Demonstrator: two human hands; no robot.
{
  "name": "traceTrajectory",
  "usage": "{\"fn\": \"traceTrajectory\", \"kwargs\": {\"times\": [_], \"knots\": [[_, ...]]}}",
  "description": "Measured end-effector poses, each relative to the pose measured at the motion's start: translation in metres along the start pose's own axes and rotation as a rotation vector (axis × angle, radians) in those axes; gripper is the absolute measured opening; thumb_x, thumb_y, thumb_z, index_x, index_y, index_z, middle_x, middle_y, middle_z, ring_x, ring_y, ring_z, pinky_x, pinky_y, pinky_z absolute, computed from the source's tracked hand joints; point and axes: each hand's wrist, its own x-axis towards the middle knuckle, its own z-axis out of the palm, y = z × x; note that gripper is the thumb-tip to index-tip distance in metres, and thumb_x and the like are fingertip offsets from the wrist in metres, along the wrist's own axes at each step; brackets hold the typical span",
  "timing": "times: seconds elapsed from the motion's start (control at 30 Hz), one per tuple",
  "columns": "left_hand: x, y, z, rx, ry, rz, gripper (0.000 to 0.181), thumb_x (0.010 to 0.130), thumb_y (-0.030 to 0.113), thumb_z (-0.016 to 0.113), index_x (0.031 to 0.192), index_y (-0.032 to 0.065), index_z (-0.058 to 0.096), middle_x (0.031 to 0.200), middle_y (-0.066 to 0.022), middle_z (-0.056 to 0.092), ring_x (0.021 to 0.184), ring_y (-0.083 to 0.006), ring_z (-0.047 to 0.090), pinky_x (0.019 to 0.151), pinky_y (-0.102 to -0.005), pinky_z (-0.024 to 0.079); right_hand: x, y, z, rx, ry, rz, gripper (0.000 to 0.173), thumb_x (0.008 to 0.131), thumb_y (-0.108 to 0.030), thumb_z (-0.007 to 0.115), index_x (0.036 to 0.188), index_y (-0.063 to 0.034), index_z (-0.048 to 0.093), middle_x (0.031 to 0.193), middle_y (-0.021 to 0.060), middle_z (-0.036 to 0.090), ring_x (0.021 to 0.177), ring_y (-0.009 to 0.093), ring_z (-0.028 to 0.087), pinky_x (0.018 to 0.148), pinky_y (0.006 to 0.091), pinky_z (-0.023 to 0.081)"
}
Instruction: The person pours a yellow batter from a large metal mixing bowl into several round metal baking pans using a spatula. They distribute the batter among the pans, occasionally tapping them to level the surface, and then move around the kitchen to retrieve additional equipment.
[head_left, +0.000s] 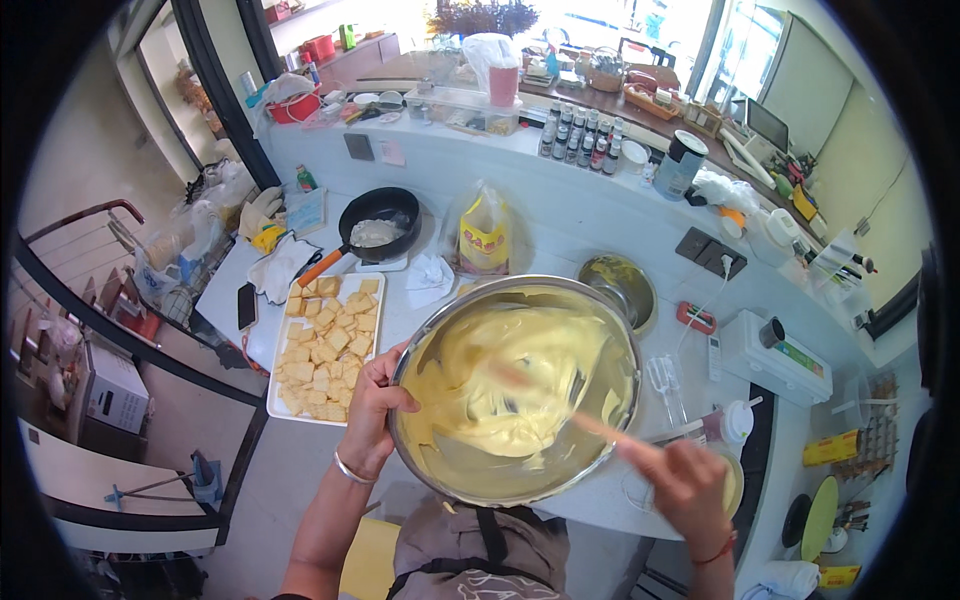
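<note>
A large stainless steel mixing bowl (480, 480) is tilted towards me, just past the table's front edge. My left hand (373, 409) grips its left rim, thumb over the edge. Thick, glossy yellow batter or cream (525, 405) coats the inside. Over the bowl's right side, my right hand (686, 480) is shut on the wooden-looking handle (596, 427) of a stirring tool. Motion blurs this tool, and its working end cannot be made out in the mixture. To the left of the bowl lies a white tray (274, 409) of square crackers (322, 360).
Behind the tray stands a black frying pan (405, 232) with white material inside. A plastic bag (484, 232) and a smaller metal bowl (645, 300) stand behind the large bowl. At right are clear plastic utensils (666, 382), a lidded cup (731, 421) and a white case (772, 356).
</note>
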Motion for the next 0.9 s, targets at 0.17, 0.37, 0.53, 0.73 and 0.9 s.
{"fn": "traceTrajectory", "kwargs": {"times": [0.17,0.37,0.53,0.73,0.9], "knots": [[0.002,0.002,0.003,-0.127,-0.101,-0.1,0.028,0.067,-0.003,0.063,0.054,0.0072,0.039,0.125,-0.0177,0.045,0.113,-0.0182,0.045,0.086,-0.0249,0.041,0.024,0.019,-0.035,-0.128,0.147,-0.016,0.051,0.063,-0.004,0.063,0.109,-0.0272,0.063,0.058,-0.0013,0.032,0.05,0.013,0.04,0.043,0.0262,0.033],[0.002,-0.012,0.015,0.153,-0.211,-0.008,0.038,0.076,0.016,0.069,0.054,0.0085,0.039,0.12,-0.0171,0.049,0.121,-0.0192,0.038,0.088,-0.025,0.036,0.044,-0.027,-0.03,-0.176,-0.066,-0.432,0.044,0.071,-0.012,0.058,0.114,-0.0208,0.059,0.062,-0.0045,0.035,0.054,0.008,0.042,0.044,0.0231,0.033],[-0.004,-0.006,0.016,0.284,-0.098,0.167,0.04,0.07,0.005,0.071,0.051,0.0081,0.037,0.108,-0.0112,0.058,0.121,-0.0215,0.04,0.093,-0.0309,0.033,0.016,-0.012,-0.018,-0.022,-0.335,-0.18,0.041,0.073,-0.009,0.055,0.112,-0.0175,0.059,0.058,-0.0013,0.041,0.049,0.012,0.045,0.044,0.0279,0.035],[0.003,0.001,0.023,0.367,-0.211,0.232,0.039,0.069,0.003,0.071,0.052,0.008,0.036,0.107,-0.0111,0.058,0.119,-0.0233,0.041,0.096,-0.0345,0.029,0.031,0.012,-0.027,-0.018,-0.014,0.148,0.044,0.069,0.0,0.056,0.108,-0.0189,0.062,0.051,0.0027,0.04,0.045,0.017,0.046,0.042,0.0314,0.036],[0.004,-0.006,0.032,0.307,-0.184,0.215,0.039,0.069,0.002,0.072,0.053,0.0077,0.036,0.103,-0.0094,0.06,0.119,-0.0238,0.042,0.095,-0.0351,0.03,0.035,-0.004,0.007,0.129,-0.206,-0.131,0.045,0.069,-0.001,0.056,0.109,-0.0207,0.061,0.052,0.0027,0.04,0.047,0.015,0.048,0.042,0.0301,0.037]]}}
